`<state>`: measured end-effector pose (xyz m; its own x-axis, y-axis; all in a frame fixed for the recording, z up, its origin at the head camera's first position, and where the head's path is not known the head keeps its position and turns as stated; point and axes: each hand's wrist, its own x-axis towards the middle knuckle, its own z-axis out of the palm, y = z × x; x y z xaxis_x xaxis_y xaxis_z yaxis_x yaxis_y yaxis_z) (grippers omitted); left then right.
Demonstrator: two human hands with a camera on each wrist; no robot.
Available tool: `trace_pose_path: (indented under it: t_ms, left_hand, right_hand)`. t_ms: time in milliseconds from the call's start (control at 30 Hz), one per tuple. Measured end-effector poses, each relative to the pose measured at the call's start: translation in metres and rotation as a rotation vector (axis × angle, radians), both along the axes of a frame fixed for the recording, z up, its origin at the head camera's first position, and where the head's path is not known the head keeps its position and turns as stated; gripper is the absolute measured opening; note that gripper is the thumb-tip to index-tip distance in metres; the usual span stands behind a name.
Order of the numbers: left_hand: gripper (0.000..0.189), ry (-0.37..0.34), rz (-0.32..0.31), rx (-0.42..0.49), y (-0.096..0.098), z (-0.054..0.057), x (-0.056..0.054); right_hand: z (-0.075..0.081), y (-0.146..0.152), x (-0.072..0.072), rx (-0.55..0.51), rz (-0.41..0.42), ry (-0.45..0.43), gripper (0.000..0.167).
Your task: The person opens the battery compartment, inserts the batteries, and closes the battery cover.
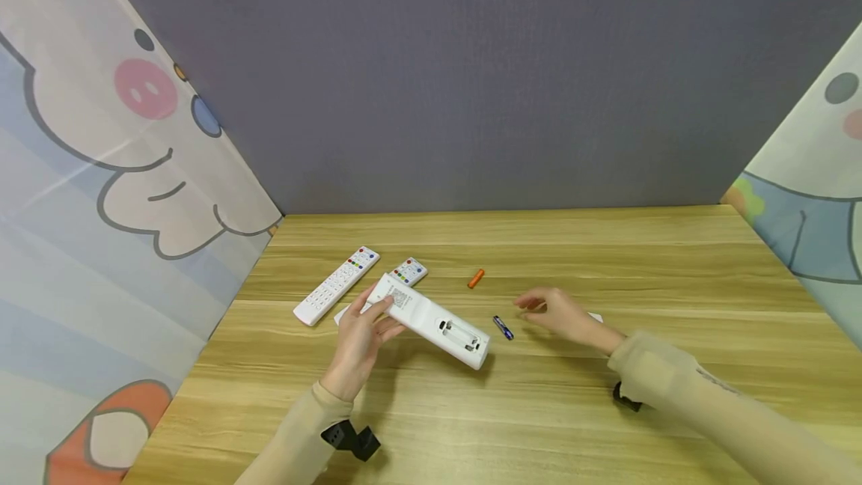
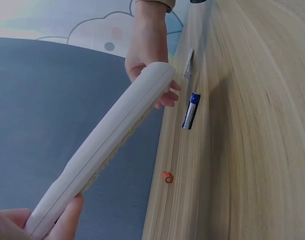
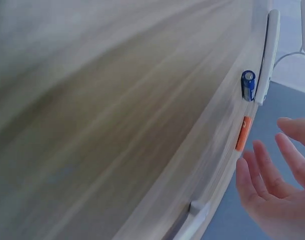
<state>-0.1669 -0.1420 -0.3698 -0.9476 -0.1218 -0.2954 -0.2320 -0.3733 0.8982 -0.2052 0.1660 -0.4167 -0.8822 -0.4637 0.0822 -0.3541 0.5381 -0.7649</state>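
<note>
My left hand grips one end of a white remote control, thumb on its back. The back faces up, tilted above the table, and its uncovered battery compartment shows no battery. My right hand holds nothing, its fingers loosely bent just right of a blue battery. That battery lies on the table, beyond the remote's free end. Farther back lies an orange battery. A white piece, partly hidden by my right wrist, lies on the table; its kind is unclear.
Two more white remotes lie at the left: one remote with buttons up, and another partly covered by the held one. A grey panel rises behind the wooden table. Printed cloth hangs on both sides.
</note>
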Motion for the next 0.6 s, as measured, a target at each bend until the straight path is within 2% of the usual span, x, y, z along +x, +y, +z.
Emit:
trace_pose_path:
  t_ms: [600]
  left_hand:
    - [0.044, -0.005, -0.007, 0.007, 0.0, 0.0, -0.001]
  right_hand:
    - [-0.007, -0.025, -0.006, 0.016, 0.045, -0.059, 0.023]
